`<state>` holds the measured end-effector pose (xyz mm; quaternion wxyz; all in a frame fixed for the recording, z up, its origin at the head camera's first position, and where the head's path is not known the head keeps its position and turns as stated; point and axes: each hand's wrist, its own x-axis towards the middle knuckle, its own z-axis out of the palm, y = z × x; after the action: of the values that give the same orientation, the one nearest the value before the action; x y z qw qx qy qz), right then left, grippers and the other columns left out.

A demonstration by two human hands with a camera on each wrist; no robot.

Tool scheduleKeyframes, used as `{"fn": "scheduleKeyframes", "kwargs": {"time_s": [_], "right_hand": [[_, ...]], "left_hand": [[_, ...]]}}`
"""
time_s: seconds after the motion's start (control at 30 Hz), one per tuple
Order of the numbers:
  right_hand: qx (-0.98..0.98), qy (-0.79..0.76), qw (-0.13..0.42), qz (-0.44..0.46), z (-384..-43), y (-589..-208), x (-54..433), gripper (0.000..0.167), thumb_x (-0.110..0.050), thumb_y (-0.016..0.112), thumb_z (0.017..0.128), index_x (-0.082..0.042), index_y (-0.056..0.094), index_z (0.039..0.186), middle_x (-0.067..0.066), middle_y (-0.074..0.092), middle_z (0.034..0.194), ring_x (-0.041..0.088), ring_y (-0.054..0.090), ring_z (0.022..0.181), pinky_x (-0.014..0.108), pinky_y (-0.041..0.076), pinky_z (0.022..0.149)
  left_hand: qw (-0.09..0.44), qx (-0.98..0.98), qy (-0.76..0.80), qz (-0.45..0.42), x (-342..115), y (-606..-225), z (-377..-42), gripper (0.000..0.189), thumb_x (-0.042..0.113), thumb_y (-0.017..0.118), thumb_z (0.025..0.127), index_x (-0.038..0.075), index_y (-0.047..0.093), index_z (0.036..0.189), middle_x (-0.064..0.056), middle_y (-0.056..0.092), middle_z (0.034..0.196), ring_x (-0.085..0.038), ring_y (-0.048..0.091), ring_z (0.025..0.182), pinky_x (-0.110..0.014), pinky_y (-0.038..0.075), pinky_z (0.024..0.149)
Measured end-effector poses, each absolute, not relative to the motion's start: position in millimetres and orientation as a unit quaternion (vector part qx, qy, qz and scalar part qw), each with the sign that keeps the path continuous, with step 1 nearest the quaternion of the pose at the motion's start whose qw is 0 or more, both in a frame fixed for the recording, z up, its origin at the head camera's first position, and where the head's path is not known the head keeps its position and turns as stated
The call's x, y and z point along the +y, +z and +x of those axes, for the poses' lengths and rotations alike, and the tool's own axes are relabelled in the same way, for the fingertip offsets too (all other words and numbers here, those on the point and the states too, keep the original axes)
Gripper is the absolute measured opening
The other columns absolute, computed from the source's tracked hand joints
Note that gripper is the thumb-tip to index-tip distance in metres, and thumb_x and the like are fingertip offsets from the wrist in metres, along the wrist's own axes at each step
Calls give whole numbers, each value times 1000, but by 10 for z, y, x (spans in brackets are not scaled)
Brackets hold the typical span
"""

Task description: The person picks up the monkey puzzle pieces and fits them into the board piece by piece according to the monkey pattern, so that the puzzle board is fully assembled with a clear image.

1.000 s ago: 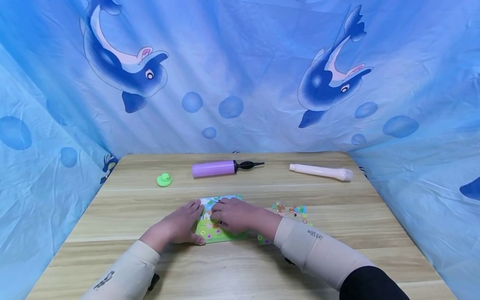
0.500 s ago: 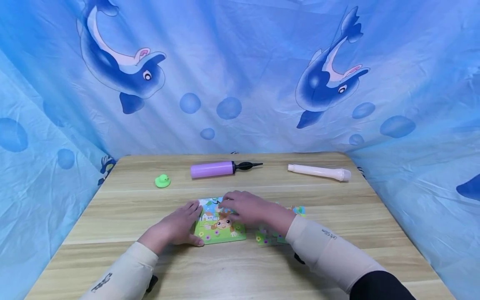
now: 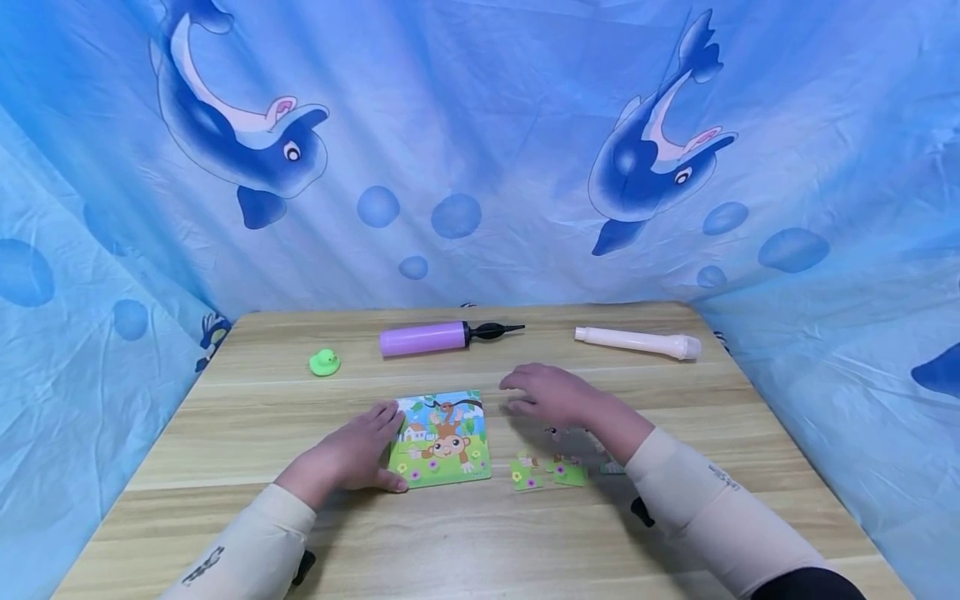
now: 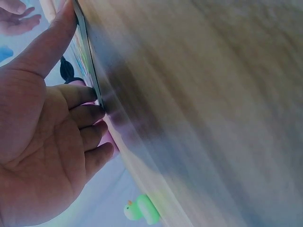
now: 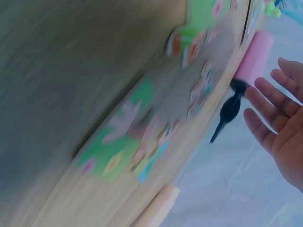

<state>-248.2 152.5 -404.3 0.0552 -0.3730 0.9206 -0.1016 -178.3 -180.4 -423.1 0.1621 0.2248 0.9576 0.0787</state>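
A jigsaw puzzle (image 3: 447,446) with a monkey picture lies flat in the middle of the table, its picture filled in. My left hand (image 3: 356,450) rests along its left edge, the thumb at the near corner and the fingertips farther up that side. In the left wrist view, those fingers (image 4: 85,113) touch the edge of the thin board. To the right, my right hand (image 3: 551,396) hovers with nothing in it, over several loose puzzle pieces (image 3: 567,473). The right wrist view shows its fingers (image 5: 267,94) spread and relaxed. My right hand and forearm hide some of the pieces.
Toward the back of the wooden table (image 3: 262,400) lie a green toy duck (image 3: 325,362), a purple balloon pump (image 3: 422,339) with a black nozzle, and a pale pink toy microphone (image 3: 637,342). A blue dolphin-print cloth (image 3: 510,150) hangs behind and at both sides.
My right hand has lifted off the puzzle and moved right over the loose pieces, uncovering the monkey picture. My left hand has stayed at the puzzle's left edge.
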Motion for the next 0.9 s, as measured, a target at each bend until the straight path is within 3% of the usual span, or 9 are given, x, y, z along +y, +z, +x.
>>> {"fn": "scheduleKeyframes", "kwargs": {"time_s": [0.3,0.47,0.7,0.9], "right_hand": [[940,-90,80,-319,-2493,-4053,1876,38,-26,58,99,-10,59,134,7,60,132,25,57,122,46,50,99],[944,-73,94,-307,-2474,-4100,2001,41,-25,65,93,-8,61,130,9,62,125,26,59,114,45,53,93],[949,-72,162,-261,-2466,-4185,2094,28,-31,78,84,-15,64,102,-1,52,98,17,47,89,35,45,73],[951,-58,147,-265,-2464,-4243,2080,25,-28,78,82,-15,63,97,-4,48,94,15,44,85,31,44,70]], "left_hand": [[164,959,77,218,-1795,-4242,-1803,108,57,77,75,-3,30,152,-22,20,161,-41,16,149,-53,22,121],[166,959,81,216,-1794,-4231,-1799,107,57,77,76,-3,30,152,-22,20,161,-42,16,149,-54,22,120],[164,958,82,221,-1794,-4228,-1786,108,58,77,75,-4,30,151,-23,20,161,-42,17,149,-54,23,120],[163,958,82,219,-1798,-4239,-1784,108,58,77,75,-3,30,151,-22,20,161,-42,17,149,-54,23,120]]}}
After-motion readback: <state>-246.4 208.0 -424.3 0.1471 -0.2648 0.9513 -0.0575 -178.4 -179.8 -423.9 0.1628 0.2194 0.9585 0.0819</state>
